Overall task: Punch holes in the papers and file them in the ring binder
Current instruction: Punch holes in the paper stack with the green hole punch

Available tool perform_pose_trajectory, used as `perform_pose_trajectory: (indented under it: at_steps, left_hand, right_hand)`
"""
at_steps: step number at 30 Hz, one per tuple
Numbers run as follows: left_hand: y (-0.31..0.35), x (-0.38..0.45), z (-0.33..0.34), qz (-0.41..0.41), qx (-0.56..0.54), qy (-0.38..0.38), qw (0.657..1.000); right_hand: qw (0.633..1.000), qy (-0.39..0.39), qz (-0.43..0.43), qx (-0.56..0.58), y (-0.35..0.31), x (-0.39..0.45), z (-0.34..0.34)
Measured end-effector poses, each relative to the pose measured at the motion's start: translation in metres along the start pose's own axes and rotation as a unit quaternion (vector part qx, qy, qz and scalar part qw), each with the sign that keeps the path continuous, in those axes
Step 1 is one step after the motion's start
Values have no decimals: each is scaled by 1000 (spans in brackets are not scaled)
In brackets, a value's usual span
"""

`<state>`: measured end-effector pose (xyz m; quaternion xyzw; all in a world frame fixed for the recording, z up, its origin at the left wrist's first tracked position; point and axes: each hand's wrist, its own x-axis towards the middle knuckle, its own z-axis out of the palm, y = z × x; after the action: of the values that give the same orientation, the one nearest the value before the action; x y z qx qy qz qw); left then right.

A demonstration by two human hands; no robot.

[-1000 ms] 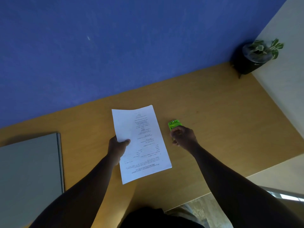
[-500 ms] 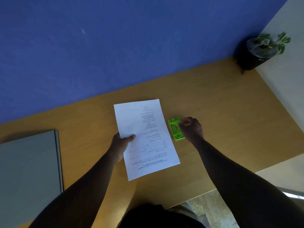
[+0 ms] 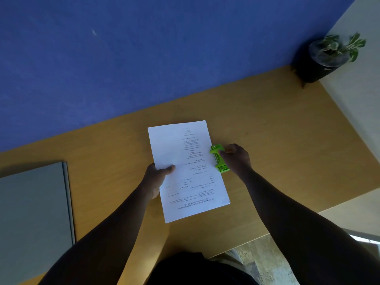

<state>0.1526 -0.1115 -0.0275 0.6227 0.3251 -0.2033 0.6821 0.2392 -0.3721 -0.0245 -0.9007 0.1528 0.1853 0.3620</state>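
Note:
A thin stack of white printed papers (image 3: 185,165) lies on the wooden desk (image 3: 277,140), text upside down to me. My left hand (image 3: 157,177) grips its left edge, thumb on top. A small bright green hole punch (image 3: 218,159) sits against the right long edge of the papers, and my right hand (image 3: 236,159) holds it from the right side. The closed grey ring binder (image 3: 33,210) lies flat at the left end of the desk, apart from both hands.
A dark pot with a leafy plant (image 3: 324,58) stands at the desk's far right corner. A blue wall runs along the desk's back edge. The desk's front edge drops to the floor at lower right.
The green punch turned lengthwise and moved left until it met the papers' right edge. My right hand went with it. The left hand kept its grip while the papers shifted slightly right.

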Motion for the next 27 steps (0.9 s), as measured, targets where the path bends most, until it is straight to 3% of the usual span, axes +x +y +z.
perform_pose_trajectory:
  at_steps: [14, 27]
  left_hand:
    - [-9, 5, 15, -11, -18, -13, 1000]
    - [-14, 5, 18, -18, -22, -5, 1000]
  right_hand:
    - [1000, -3, 4, 8, 2, 8, 3]
    - [995, 23, 84, -51, -15, 22, 8]
